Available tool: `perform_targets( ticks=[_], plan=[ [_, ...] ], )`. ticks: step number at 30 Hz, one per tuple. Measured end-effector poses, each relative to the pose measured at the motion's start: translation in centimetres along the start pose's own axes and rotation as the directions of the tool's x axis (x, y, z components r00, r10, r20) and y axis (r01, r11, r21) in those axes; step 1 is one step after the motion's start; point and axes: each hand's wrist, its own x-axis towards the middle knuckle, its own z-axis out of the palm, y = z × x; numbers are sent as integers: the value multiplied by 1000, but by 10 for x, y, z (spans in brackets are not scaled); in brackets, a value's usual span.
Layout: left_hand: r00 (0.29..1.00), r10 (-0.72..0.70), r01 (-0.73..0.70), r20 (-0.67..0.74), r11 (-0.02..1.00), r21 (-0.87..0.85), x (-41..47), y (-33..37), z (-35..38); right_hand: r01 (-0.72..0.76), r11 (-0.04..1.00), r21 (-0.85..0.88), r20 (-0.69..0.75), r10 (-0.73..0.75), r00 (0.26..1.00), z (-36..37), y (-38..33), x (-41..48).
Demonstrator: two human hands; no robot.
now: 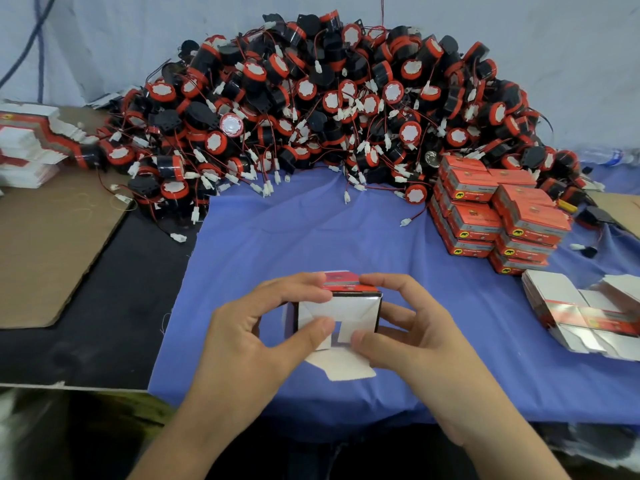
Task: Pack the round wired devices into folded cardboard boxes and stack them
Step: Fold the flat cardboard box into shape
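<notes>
Much open blue cloth lies mid-frame, between the heap of round wired devices along the top and the half-folded box at lower centre. The cloth's near edge drops over the desk front. Its left edge meets the bare black desk top, where a brown cardboard sheet lies.

Finished red boxes are stacked at centre right, touching the heap. Flat unfolded boxes sit just below them.

The left hand and right hand both hold the box just above the cloth. Their fingers curl over its red top and their thumbs press the white end flaps facing the camera. One white flap sticks out beneath.

The flaps hide the box's inside, so its contents cannot be told. The right frame edge cuts off the flat boxes.
</notes>
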Motion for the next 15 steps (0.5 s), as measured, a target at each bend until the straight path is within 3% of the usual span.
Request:
perform_targets(
  ticks=[3,6,11,13,15],
  plan=[
    [999,-3,3,-40,1000,6,-1,-2,1,142,975,-173,-92,-160,983,4,2,-1],
    [998,-20,16,-64,998,-62,0,-2,1,258,948,-187,-138,-285,948,4,5,-4],
    [989,-78,53,-127,980,-192,3,-3,-4,335,873,-355,96,-322,942,-3,9,-11],
    [988,-86,58,-126,975,-214,1,-2,-2,351,856,-380,32,-367,929,3,10,-10],
    [991,-71,45,-115,976,-213,-1,-1,4,368,882,-293,-126,-417,900,12,13,-8]
  ],
)
